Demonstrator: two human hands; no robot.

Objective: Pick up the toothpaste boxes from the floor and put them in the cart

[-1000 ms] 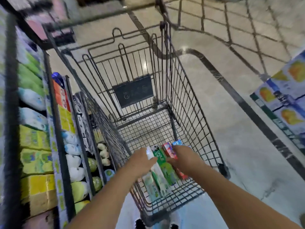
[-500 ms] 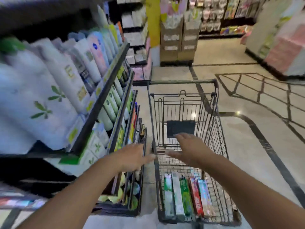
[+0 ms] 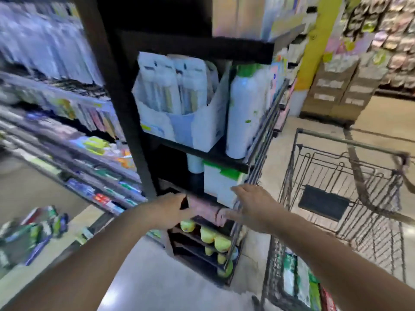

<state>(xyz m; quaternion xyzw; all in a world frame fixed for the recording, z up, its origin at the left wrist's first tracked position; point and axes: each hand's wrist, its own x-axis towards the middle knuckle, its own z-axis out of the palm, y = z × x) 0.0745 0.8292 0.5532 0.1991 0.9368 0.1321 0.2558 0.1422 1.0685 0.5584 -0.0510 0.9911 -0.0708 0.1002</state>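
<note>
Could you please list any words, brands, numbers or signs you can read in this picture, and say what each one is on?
None can be read; motion blur smears the whole picture.
Toothpaste boxes in the cart: green and white print, blurred.
Packs on the floor: print blurred.
White bottle on the shelf: label unreadable.
Dark plate on the cart: no legible text.
Cardboard cartons: pale labels, too blurred.

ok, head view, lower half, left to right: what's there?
Pile of boxes on the floor → left hand → yellow bottles on the low shelf → right hand → toothpaste boxes in the cart.
</note>
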